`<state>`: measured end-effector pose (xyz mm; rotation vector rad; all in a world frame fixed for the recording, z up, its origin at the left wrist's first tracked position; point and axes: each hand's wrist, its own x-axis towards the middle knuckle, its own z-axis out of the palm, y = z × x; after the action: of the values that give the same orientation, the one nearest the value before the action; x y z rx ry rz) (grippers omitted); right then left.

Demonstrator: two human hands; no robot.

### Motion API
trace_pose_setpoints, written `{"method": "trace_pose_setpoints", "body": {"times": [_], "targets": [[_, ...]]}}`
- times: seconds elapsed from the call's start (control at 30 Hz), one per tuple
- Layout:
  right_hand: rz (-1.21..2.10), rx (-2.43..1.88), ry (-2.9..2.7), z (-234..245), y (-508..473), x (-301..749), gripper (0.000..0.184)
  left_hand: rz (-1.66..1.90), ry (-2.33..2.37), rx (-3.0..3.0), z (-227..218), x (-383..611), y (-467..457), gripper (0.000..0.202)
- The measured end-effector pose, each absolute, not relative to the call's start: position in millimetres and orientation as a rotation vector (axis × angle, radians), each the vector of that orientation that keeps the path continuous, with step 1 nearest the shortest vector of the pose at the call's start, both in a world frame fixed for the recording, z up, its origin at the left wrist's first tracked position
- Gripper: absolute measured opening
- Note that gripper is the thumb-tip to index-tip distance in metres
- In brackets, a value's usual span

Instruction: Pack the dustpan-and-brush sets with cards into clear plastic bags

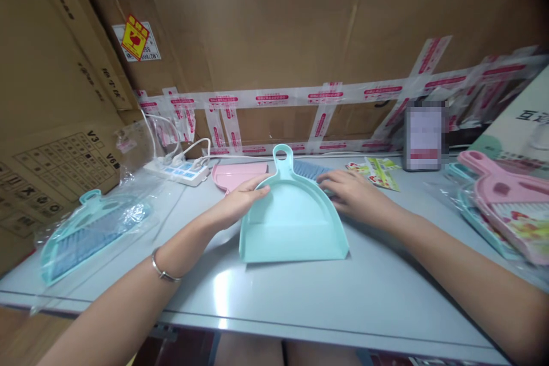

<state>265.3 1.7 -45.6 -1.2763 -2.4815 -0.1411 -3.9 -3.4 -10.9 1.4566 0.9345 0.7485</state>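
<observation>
A mint-green dustpan (293, 220) lies flat in the middle of the grey table (326, 303), handle loop pointing away from me. My left hand (241, 201) rests on its left rim, fingers together and curled over the edge. My right hand (351, 194) lies at its right rim, fingers stretched toward a blue brush (309, 169) that sits just behind the pan; whether it grips anything is unclear. A pink dustpan (237, 175) lies behind my left hand.
A bagged mint dustpan-and-brush set (88, 234) lies at the left. Pink and mint sets (506, 206) are stacked at the right. A white power strip (178, 170), printed paper cards (377, 171) and a phone (424, 136) stand along the taped cardboard wall.
</observation>
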Motion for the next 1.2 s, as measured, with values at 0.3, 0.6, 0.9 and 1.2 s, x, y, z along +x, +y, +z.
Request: {"method": "trace_pose_setpoints", "body": {"times": [0.3, 0.6, 0.9, 1.2], "targets": [[-0.274, -1.41, -1.38, 0.4, -8.1, 300.5, 0.028, 0.761, 1.004, 1.315, -9.5, -1.6, -3.4, 0.051], [0.398, -1.324, -1.571, -14.5, -32.4, 222.1, 0.027, 0.849, 1.041, 1.25, -33.8, 12.6, 0.2, 0.047], [0.077, -1.4, -1.699, -44.6, -16.0, 216.1, 0.025, 0.777, 1.075, 1.442, -32.4, 22.3, -10.4, 0.054], [0.786, -1.318, -1.946, -48.8, -16.8, 221.2, 0.039, 0.777, 1.176, 1.54, -34.9, 16.5, -1.7, 0.038]]}}
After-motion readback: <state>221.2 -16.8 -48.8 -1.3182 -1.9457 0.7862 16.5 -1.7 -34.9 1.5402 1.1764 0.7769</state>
